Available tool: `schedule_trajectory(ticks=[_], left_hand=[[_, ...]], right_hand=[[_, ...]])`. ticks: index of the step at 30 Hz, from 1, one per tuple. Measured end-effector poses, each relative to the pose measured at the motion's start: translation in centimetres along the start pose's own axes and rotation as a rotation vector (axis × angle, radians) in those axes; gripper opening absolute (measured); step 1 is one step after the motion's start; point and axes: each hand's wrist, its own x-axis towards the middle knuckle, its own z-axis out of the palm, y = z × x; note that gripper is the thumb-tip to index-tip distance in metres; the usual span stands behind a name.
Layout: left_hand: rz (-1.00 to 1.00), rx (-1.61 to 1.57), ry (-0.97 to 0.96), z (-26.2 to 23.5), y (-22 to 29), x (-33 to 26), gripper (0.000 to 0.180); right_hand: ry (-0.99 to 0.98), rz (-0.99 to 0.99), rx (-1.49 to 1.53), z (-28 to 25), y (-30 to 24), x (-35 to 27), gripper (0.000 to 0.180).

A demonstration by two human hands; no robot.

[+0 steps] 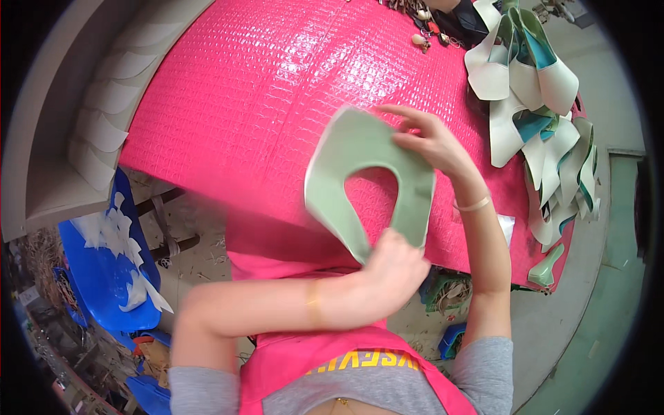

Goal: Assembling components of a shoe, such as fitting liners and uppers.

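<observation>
Head view: at the table's [235, 117] near edge, left hand [396, 271] clamps a seemingly light, pliable green cutout's [366, 142] lower rim, likely best hold; right hand [434, 143] spreads fingers.

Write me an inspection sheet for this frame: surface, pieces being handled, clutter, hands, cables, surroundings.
Surface: glossy pink textured cover over the worktable.
Handled piece: pale green piece with a large rounded opening, slightly blurred, held above the cover.
Clutter: heap of white and green pieces along the right side; small green piece at the near right corner; small trinkets at the far edge.
Left hand: closed at the piece's near edge, blurred.
Right hand: fingers at its far right edge; grip unclear.
Cables: nothing seen.
Surroundings: grey shelf with white pieces at left; blue chair below it, bearing white scraps.
</observation>
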Motion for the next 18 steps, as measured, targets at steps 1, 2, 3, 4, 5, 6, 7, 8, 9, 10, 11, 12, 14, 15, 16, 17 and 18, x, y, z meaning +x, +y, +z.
schedule_trajectory(ticks=[1,2,3,4,5,6,7,8,9,10,11,12,14,15,16,17,18], left_hand=[[0.066,0.062,-0.024,-2.5,-0.4,-2.2,0.012],[-0.009,0.226,-0.164,-5.5,-1.4,-3.6,0.01],[-0.039,0.406,-0.174,-7.3,-3.1,-5.0,0.011],[-0.021,0.594,-0.185,-7.5,-5.4,-5.5,0.017],[-0.001,0.684,-0.21,-7.0,-8.1,-5.6,0.027],[0.01,0.724,-0.12,-5.5,-11.2,-5.7,0.033],[0.058,0.699,0.08,-3.6,-14.4,-6.0,0.035],[0.077,0.714,0.109,-3.0,-14.8,-6.3,0.036],[0.082,0.636,0.212,-2.0,-14.4,-6.1,0.037],[0.077,0.562,0.305,-0.8,-13.5,-6.3,0.038],[0.071,0.635,0.303,0.2,-13.2,-6.4,0.036],[0.071,0.631,0.298,0.5,-13.6,-6.6,0.036],[0.061,0.49,0.42,0.8,-14.6,-7.1,0.033],[0.052,0.483,0.452,0.9,-14.6,-7.2,0.029],[0.037,0.48,0.45,0.9,-14.8,-7.3,0.029],[0.073,0.462,0.453,0.8,-15.0,-7.4,0.028],[0.118,0.45,0.461,0.6,-15.3,-7.4,0.026]], right_hand=[[0.137,0.084,0.212,-0.5,0.1,-1.9,0.045],[0.198,0.141,0.266,-0.8,1.2,-3.7,0.041],[0.157,0.321,0.217,-0.3,0.9,-5.2,0.038],[0.125,0.504,0.163,0.1,0.3,-6.6,0.036],[0.186,0.231,-0.083,1.5,1.2,-7.4,0.034],[0.24,-0.044,-0.326,3.0,2.2,-7.6,0.032],[0.234,-0.118,-0.262,4.0,0.1,-6.9,0.032],[0.115,-0.144,-0.29,4.6,-1.9,-5.7,0.039],[0.04,-0.262,-0.348,5.3,-2.5,-4.5,0.054],[0.049,-0.516,-0.431,6.4,-1.9,-2.7,0.063],[-0.006,-0.584,-0.47,7.1,-1.5,-1.1,0.064],[-0.068,-0.658,-0.512,7.4,-1.1,-0.1,0.065],[-0.101,-0.63,-0.576,7.5,-0.1,-0.1,0.065],[-0.142,-0.617,-0.643,7.5,0.0,0.0,0.065],[-0.155,-0.623,-0.638,7.5,0.0,-0.2,0.065],[-0.158,-0.59,-0.693,7.6,-0.1,-0.9,0.065],[-0.152,-0.557,-0.757,7.4,-0.3,-1.7,0.065]])
